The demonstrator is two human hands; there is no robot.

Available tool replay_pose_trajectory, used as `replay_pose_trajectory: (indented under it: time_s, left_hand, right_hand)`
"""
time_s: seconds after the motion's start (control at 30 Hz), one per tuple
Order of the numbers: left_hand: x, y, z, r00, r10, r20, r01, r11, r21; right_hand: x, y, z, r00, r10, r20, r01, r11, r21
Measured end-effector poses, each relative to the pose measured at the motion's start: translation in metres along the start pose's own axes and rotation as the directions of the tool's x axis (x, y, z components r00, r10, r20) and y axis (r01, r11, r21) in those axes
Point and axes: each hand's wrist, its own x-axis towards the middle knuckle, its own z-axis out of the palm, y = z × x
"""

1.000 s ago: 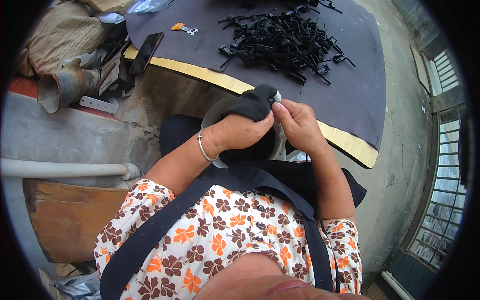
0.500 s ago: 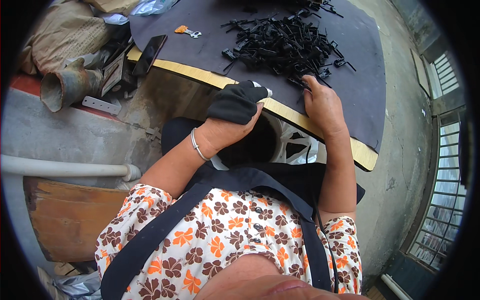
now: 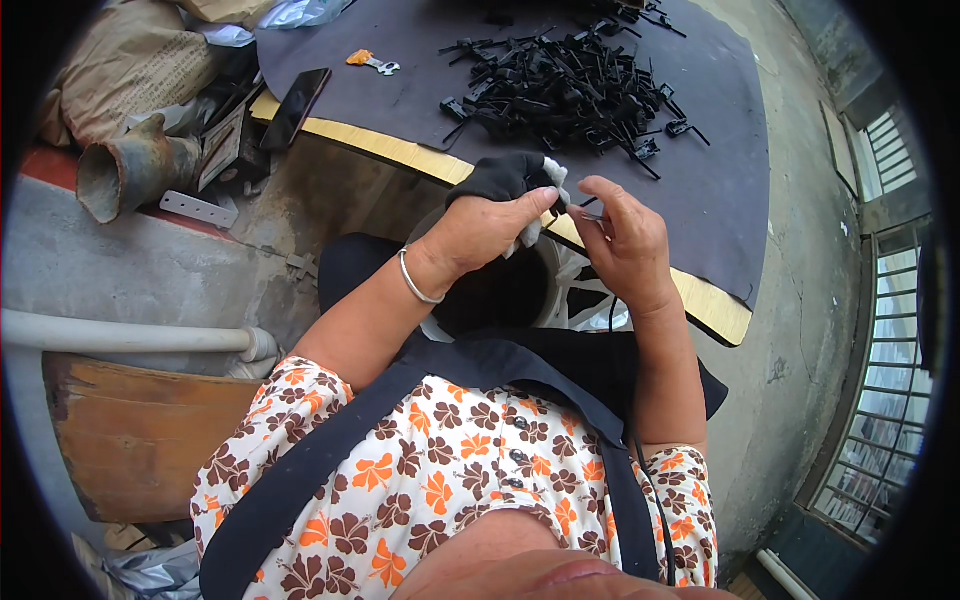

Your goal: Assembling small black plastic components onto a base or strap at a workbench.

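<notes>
My left hand (image 3: pixel 490 215) is closed near the table's front edge. A black cloth covering (image 3: pixel 495 178) wraps its fingers, with whitish material (image 3: pixel 555 178) at their tips; the thumb is bare. Between its thumb and fingers sits a small black plastic part (image 3: pixel 562 207), mostly hidden. My bare right hand (image 3: pixel 630 240) meets it from the right, thumb and index finger pinched on the end of that part. Beyond both hands lies a heap of black plastic parts with thin stems (image 3: pixel 560 90) on the dark table cover (image 3: pixel 400 95).
An orange-handled metal tool (image 3: pixel 373 63) and a phone (image 3: pixel 297 108) lie on the table's left side. Below its yellow edge (image 3: pixel 390 150) stands a round bucket (image 3: pixel 500 290) near my lap. A rusty pipe piece (image 3: pixel 135 170) and paper sacks (image 3: pixel 140 70) are farther left.
My right hand has drawn back from the heap toward my left hand, bringing a small black part. My left hand has moved slightly right and turned, showing more of the whitish fingertips.
</notes>
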Motion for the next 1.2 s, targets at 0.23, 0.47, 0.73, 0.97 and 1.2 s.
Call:
replay_pose_trajectory:
  time_s: [0.23, 0.47, 0.73, 0.97, 1.2]
  left_hand:
    - [0.004, -0.016, -0.010, 0.948, 0.310, -0.070, -0.295, 0.940, 0.170]
    - [-0.002, -0.009, -0.005, 0.934, 0.352, 0.067, -0.348, 0.846, 0.403]
    - [-0.014, -0.006, 0.001, 0.943, 0.305, 0.135, -0.325, 0.932, 0.160]
    - [-0.013, -0.013, 0.006, 0.909, 0.417, -0.011, -0.401, 0.881, 0.252]
    - [-0.010, -0.019, 0.006, 0.815, 0.575, 0.068, -0.517, 0.669, 0.534]
  right_hand:
    - [0.002, -0.006, -0.003, 0.994, -0.102, 0.048, 0.098, 0.991, 0.090]
    - [0.000, -0.012, 0.006, 0.960, -0.264, 0.088, 0.259, 0.964, 0.068]
    - [-0.010, -0.015, 0.023, 0.856, 0.499, 0.133, -0.470, 0.645, 0.603]
    - [-0.005, -0.017, 0.008, 0.872, 0.409, 0.270, -0.490, 0.732, 0.474]
    - [-0.006, -0.021, 0.011, 0.864, 0.402, 0.304, -0.494, 0.794, 0.355]
